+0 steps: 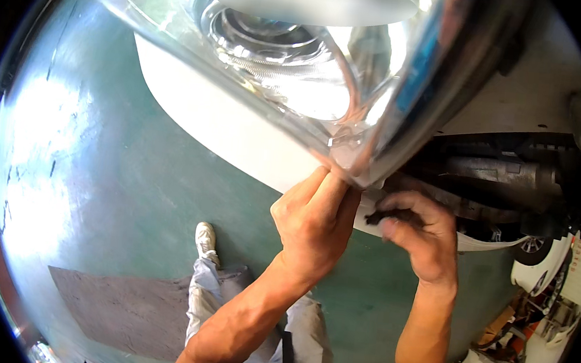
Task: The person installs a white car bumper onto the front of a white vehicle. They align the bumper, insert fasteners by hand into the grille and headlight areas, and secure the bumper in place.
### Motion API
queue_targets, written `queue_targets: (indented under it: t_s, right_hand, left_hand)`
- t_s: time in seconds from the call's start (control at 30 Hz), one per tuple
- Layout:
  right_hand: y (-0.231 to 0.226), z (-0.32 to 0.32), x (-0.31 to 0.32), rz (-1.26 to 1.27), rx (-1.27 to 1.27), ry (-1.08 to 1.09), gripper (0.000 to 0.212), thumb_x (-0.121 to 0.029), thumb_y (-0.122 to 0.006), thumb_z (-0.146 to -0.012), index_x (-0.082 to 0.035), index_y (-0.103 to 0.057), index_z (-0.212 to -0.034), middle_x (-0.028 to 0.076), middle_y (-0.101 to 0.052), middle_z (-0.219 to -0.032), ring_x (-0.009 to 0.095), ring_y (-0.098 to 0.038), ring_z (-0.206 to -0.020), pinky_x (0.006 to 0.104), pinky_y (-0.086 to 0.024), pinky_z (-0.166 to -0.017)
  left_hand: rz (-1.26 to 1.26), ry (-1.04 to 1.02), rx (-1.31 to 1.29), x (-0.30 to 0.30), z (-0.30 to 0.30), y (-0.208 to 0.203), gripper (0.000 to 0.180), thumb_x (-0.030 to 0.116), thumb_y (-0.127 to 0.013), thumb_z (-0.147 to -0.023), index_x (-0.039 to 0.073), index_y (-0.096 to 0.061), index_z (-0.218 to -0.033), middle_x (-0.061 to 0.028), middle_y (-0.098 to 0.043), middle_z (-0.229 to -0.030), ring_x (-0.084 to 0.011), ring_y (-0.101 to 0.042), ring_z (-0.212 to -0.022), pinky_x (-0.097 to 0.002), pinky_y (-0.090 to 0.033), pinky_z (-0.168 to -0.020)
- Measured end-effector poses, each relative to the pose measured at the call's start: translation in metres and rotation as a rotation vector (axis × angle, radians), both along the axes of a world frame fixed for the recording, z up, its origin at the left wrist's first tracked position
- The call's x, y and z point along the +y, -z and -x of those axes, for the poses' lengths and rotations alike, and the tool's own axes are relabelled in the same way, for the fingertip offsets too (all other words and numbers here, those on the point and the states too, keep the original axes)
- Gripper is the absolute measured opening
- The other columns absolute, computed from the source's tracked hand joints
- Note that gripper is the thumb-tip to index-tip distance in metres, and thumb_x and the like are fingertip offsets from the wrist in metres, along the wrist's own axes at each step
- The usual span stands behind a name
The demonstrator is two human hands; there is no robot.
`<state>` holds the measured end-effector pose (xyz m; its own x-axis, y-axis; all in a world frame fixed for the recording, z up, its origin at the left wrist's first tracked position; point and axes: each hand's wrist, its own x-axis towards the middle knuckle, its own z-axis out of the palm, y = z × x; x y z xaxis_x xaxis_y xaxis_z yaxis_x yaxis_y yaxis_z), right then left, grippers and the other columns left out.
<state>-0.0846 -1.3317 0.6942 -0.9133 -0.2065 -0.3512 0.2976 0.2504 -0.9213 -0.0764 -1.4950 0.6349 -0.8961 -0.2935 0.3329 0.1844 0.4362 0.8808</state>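
A large clear-lensed car headlight (279, 64) fills the top of the head view, its pointed lower corner toward me. My left hand (315, 217) is closed in a fist at that corner, fingers pressed against the lower edge; the fingertips are hidden. To the right of it and apart from it, my right hand (429, 237) is curled, with a small black piece (374, 218) between thumb and fingers. That piece is too blurred to name its kind. Below the headlight curves a white car body panel (193, 116).
A dark open bay with metal parts (503, 172) lies right of the headlight. A grey mat (116, 311) is on the green floor (147, 184) at lower left. Loose parts (496, 344) and a white car (536, 272) are at the right. My shoe (205, 240) is below.
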Motion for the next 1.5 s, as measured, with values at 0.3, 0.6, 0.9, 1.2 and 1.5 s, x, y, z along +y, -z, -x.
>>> queue_targets:
  t_s: [0.3,0.6,0.9,1.2,1.5]
  right_hand:
    - [0.006,-0.002,0.008,0.028,-0.142,-0.039,0.013,-0.002,-0.071,-0.087,0.004,-0.069,-0.098,0.007,-0.063,-0.089,0.013,-0.067,-0.07,0.0255,-0.052,-0.062]
    - [0.023,-0.018,0.006,-0.001,0.073,-0.079,0.01,0.005,-0.069,-0.085,0.008,-0.067,-0.094,0.01,-0.059,-0.105,0.015,-0.067,-0.065,0.0256,-0.052,-0.055]
    - [0.033,-0.02,0.006,0.129,0.064,0.052,0.011,0.0,-0.07,-0.088,0.006,-0.068,-0.097,0.008,-0.062,-0.098,0.016,-0.07,-0.074,0.0265,-0.056,-0.066]
    - [0.021,-0.018,0.029,0.046,-0.062,0.138,0.016,-0.005,-0.07,-0.09,0.005,-0.067,-0.103,0.01,-0.071,-0.088,0.014,-0.069,-0.077,0.0268,-0.056,-0.071]
    - [0.028,-0.018,0.04,0.096,-0.058,0.098,0.015,-0.004,-0.069,-0.089,0.005,-0.067,-0.102,0.01,-0.071,-0.086,0.016,-0.07,-0.077,0.0276,-0.057,-0.072]
  left_hand:
    - [0.037,-0.046,0.255,0.01,0.002,0.024,0.028,-0.013,-0.076,-0.078,-0.006,-0.072,-0.104,-0.0116,-0.067,-0.074,-0.0161,-0.062,-0.061,-0.025,-0.048,-0.058]
    - [0.146,0.027,0.339,0.002,0.01,0.026,0.033,-0.016,-0.073,-0.077,-0.007,-0.07,-0.109,-0.0117,-0.063,-0.073,-0.02,-0.057,-0.058,-0.0273,-0.045,-0.055]
    - [0.195,-0.007,0.291,0.013,-0.001,0.028,0.038,-0.012,-0.072,-0.079,-0.006,-0.068,-0.116,-0.013,-0.061,-0.077,-0.0241,-0.058,-0.062,-0.0323,-0.048,-0.058]
    - [0.175,-0.231,0.15,0.045,-0.007,0.023,0.061,0.004,-0.086,-0.073,-0.001,-0.06,-0.128,-0.0123,-0.06,-0.094,-0.0232,-0.058,-0.076,-0.0335,-0.05,-0.067]
    - [0.153,-0.279,0.151,0.048,-0.011,0.019,0.053,-0.001,-0.087,-0.071,-0.003,-0.066,-0.119,-0.0103,-0.06,-0.091,-0.0188,-0.058,-0.073,-0.0305,-0.049,-0.064]
